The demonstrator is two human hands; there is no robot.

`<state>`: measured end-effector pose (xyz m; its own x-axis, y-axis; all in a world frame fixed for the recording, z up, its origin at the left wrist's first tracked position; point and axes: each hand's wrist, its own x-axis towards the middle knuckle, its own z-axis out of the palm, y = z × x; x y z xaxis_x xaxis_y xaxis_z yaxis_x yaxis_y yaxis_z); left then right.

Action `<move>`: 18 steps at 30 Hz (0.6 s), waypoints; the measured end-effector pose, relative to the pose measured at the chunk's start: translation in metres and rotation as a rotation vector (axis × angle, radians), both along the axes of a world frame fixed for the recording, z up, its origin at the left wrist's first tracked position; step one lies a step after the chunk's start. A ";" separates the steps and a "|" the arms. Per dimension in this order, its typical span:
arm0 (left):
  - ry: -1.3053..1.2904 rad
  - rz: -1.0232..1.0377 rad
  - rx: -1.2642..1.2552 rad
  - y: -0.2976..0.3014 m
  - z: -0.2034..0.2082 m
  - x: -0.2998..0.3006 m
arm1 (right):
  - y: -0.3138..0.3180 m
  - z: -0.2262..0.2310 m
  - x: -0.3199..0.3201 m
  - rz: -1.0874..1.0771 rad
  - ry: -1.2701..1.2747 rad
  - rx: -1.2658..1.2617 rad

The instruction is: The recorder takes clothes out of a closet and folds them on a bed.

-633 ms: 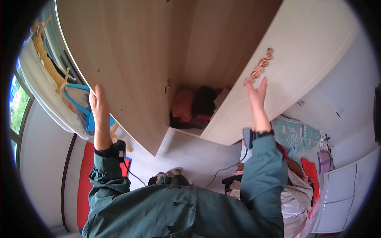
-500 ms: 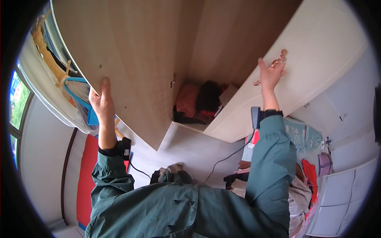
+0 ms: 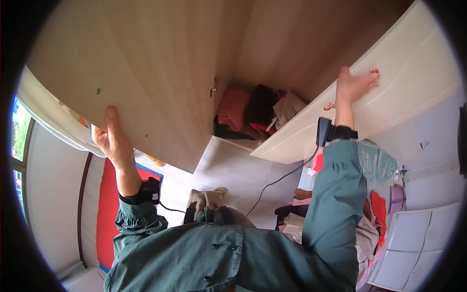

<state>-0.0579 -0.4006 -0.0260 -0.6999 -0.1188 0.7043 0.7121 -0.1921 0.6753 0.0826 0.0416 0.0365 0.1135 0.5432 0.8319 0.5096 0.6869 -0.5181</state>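
Two pale wardrobe doors stand swung out before me. At the left door's [image 3: 146, 78] outer edge is my left hand [image 3: 115, 141], its thumb flat on the inner face and its fingers curled behind. My right hand [image 3: 354, 87] is closed over the middle of a copper-coloured handle [image 3: 330, 105] on the cream right door [image 3: 408, 63]. The thumb lies near the door's edge, and the fingers reach across the handle. Between the doors, folded reddish clothes [image 3: 233, 109], a dark furry item [image 3: 259, 104] and beige cloth [image 3: 289, 109] lie at the wardrobe's bottom.
A red mat [image 3: 108, 209] lies on the floor at left, below a window [image 3: 19, 131] and a white curtain [image 3: 53, 114]. Heaped clothes [image 3: 367, 233] and a white cabinet [image 3: 413, 248] are at right. Cables [image 3: 272, 184] run from my wrists.
Both doors have swung wider apart. My left hand has moved left and slightly down with its door, and my right hand has moved right with the other.
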 end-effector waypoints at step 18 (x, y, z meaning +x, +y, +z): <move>0.099 0.166 0.062 0.013 -0.001 0.030 | -0.056 -0.054 0.333 0.614 0.240 -0.236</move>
